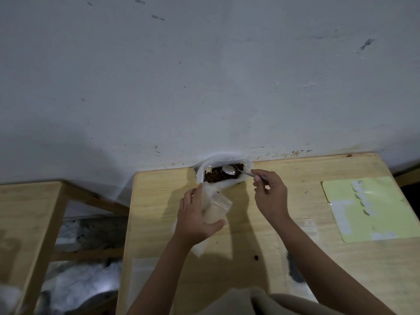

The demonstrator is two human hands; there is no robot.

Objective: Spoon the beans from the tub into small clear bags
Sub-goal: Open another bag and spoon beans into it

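Pale wood makes up the desk (238, 235) we work at, and we place everything by the tub (223, 170) of beans (217, 175), a white container with a translucent plastic liner that stands at the desk's far edge against the grey wall (204, 76). Our right hand (270, 194) sits just right of the tub, its grip pinching the handle of a metal spoon (229, 169) between thumb and fingertips; the spoon's bowl lies inside the tub, over the dark beans, and we cannot tell whether it carries any. Our left hand (196, 214) hovers just in front of the tub, its grip curled around a small clear bag (214, 205), thumb below and fingers on the left side; the bag's mouth points up toward the tub's near rim and seems to touch it. We cannot make out beans inside this bag. Well right of the tub a pale yellow-green sheet (368, 210) lies flat on the desk. A single dark bean (256, 257) rests on the wood well in front of the tub, between our forearms. Left of the tub, beyond the desk's edge, stands another wooden frame (34, 212).
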